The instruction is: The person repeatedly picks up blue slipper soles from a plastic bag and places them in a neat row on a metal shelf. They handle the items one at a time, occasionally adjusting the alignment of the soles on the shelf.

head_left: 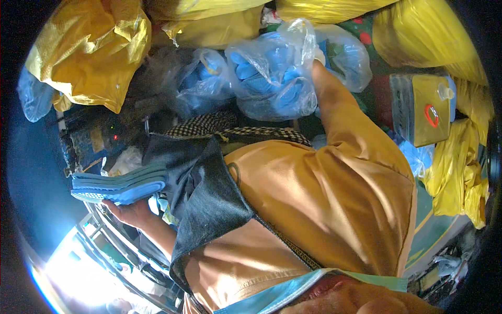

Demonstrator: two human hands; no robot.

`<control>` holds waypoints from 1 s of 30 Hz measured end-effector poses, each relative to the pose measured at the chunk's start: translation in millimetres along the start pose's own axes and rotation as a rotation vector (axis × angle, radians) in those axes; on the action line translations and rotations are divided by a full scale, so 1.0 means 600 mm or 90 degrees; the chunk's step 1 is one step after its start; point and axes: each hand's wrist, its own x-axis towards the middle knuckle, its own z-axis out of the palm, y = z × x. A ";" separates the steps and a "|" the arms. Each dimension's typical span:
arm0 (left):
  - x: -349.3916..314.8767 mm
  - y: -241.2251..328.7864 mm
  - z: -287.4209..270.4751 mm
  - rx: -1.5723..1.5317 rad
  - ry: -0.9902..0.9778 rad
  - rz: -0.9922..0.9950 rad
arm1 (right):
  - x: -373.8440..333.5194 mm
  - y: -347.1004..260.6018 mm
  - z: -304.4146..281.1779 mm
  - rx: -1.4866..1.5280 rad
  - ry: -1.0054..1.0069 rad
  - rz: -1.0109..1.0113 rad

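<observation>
My left hand (130, 212), at the left, is closed under a stack of blue foam soles (117, 183). Several layers lie flat on one another, and the lowest has a dotted patch near its outer end. At the top centre, my right arm stretches out to a clear plastic bag (274, 73) filled with blue soles. My right hand (317, 56) is at the bag's right edge, with its fingers hidden by plastic. Smaller clear bags with blue contents sit on either side, one at the left (206, 78) and one at the right (348, 57).
A large yellow sack (99, 52) hangs at the upper left, with more yellow sacks (423, 34) along the far side. A square metal can (421, 110) with a spout stands at the right, above crumpled yellow plastic (460, 172). Dark machinery (99, 136) with small lights is at the left.
</observation>
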 end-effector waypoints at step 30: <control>0.055 -0.046 -0.041 -0.252 -0.160 0.007 | -0.125 0.188 -0.141 0.675 0.389 -0.017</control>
